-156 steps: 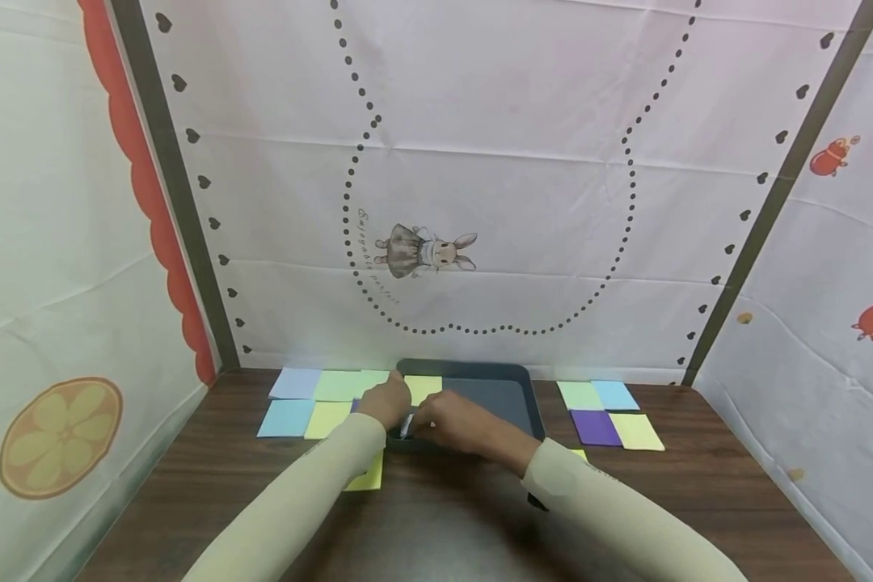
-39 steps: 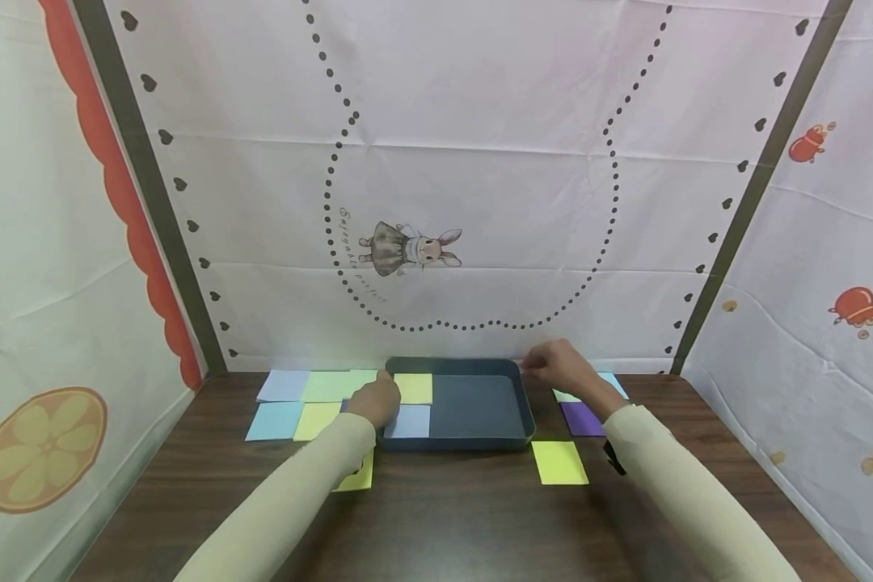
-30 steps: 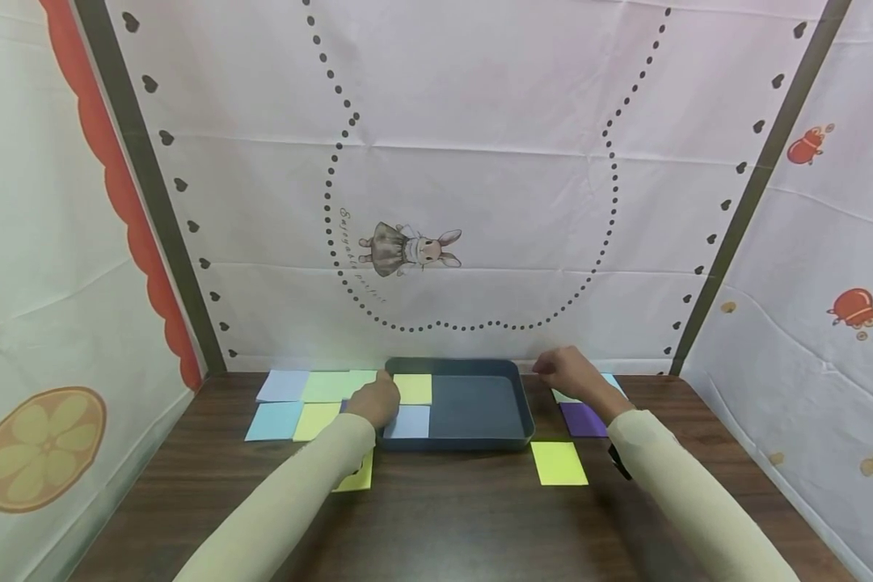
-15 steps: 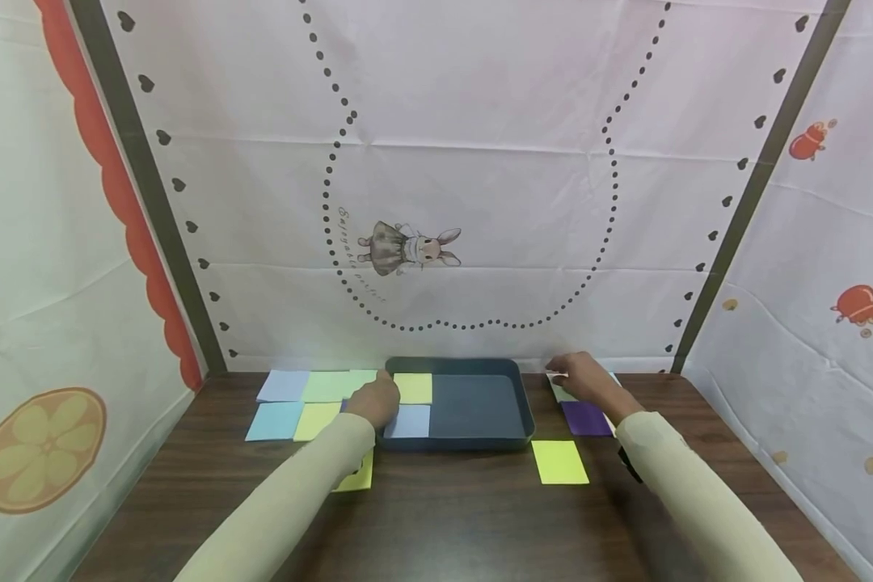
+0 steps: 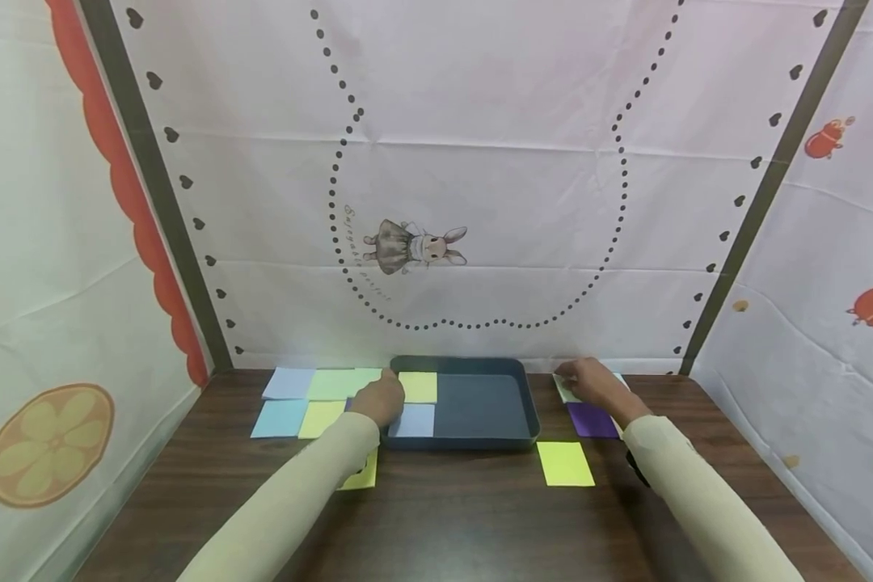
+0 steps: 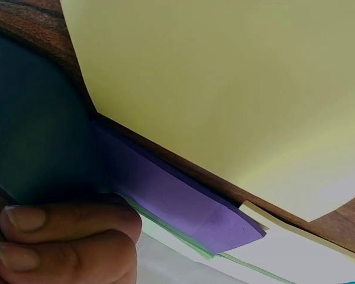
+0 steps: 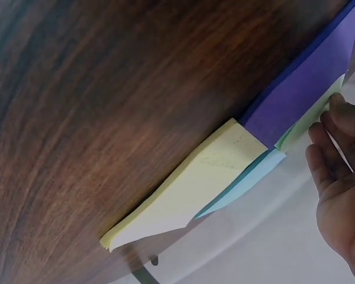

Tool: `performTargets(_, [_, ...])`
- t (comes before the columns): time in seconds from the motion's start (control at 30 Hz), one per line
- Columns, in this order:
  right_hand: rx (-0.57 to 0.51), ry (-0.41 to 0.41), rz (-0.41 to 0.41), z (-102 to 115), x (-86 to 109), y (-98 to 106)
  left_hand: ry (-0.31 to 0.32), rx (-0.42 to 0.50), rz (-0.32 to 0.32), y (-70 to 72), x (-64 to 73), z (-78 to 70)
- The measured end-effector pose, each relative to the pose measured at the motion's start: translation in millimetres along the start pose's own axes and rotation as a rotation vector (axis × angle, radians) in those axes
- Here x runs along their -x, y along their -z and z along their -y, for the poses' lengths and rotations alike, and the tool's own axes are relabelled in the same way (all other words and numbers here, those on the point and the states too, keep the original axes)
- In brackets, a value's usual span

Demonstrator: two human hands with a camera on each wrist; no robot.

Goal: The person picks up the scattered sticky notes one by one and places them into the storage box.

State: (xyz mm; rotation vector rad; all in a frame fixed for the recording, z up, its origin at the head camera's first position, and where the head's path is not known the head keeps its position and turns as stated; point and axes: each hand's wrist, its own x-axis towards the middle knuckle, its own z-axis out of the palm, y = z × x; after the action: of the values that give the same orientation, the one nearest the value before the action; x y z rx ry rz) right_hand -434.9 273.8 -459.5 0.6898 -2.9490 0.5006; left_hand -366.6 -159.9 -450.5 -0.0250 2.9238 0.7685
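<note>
My left hand (image 5: 378, 400) holds the left rim of a dark grey tray (image 5: 480, 444), its fingers curled in the left wrist view. Inside the tray, a yellow sticky note (image 5: 419, 387) lies behind a pale blue sticky note (image 5: 413, 420), both along the left side. My right hand (image 5: 596, 384) is over the pads at the right, fingers slightly bent. In the right wrist view a fingertip meets the edge of the green sticky note pad (image 7: 313, 115). Beside that pad are purple (image 7: 305, 80), yellow (image 7: 189, 183) and light blue (image 7: 242, 183) sticky note pads.
Left of the tray lie lilac (image 5: 288, 383), green (image 5: 331, 385), blue (image 5: 280, 418) and yellow (image 5: 322, 419) pads. One yellow pad (image 5: 360, 477) is partly under my left forearm in view. Another yellow pad (image 5: 565, 464) lies front right. A printed cloth (image 5: 495, 202) hangs behind the table.
The pale blue note now lies flat in the tray's front left. My right hand has left the tray, moving right and then down to the green pad. The left hand keeps its place.
</note>
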Motion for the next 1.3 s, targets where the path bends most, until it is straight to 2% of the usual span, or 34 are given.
performTargets(0.13, [0.007,0.023,-0.009,-26.0,-6.9,-8.3,-0.004,0.0,-0.019,-11.2,-17.6,10.8])
performTargets(0.23, [-0.007,0.051,0.017,-42.5,-11.3,-11.7,-0.008,0.004,-0.022,-18.8,-28.8,18.6])
performTargets(0.3, [-0.02,0.025,0.04,-44.6,-10.7,-10.1,-0.002,0.008,-0.013,-21.8,-32.9,21.5])
performTargets(0.4, [-0.012,-0.006,0.077,-33.3,-5.1,-0.5,0.012,0.013,-0.001,-22.2,-38.0,24.6])
performTargets(0.5, [-0.011,-0.043,0.121,-2.3,7.3,16.8,0.023,0.016,0.015,-25.2,-46.4,29.3])
performTargets(0.53, [-0.008,-0.043,0.13,4.4,9.9,19.9,0.025,0.018,0.014,-20.3,-38.9,25.3])
performTargets(0.57, [-0.01,-0.053,0.134,8.1,11.5,21.2,0.018,0.016,0.009,-21.1,-39.4,26.3])
performTargets(0.67, [-0.006,-0.066,0.149,11.8,12.2,23.5,0.007,0.007,-0.009,-14.5,-24.9,18.2])
performTargets(0.73, [0.005,-0.068,0.161,8.8,9.4,24.4,0.01,0.0,-0.014,-4.8,-6.8,6.4])
performTargets(0.77, [0.01,-0.067,0.169,8.5,8.9,25.7,0.011,-0.001,-0.015,-6.7,-8.6,6.9])
performTargets(0.8, [0.016,-0.058,0.176,8.0,8.3,27.1,0.016,-0.004,-0.015,-3.4,-2.1,2.1])
performTargets(1.0, [0.039,0.011,0.179,3.0,8.3,28.2,0.023,-0.004,-0.012,-1.7,7.6,-5.2])
performTargets(1.17, [0.024,-0.026,0.17,6.0,7.8,28.9,0.025,-0.02,-0.017,0.7,10.6,-7.5])
performTargets(1.3, [0.003,-0.024,0.142,6.1,5.2,29.0,0.021,-0.015,-0.024,2.3,11.2,-7.6])
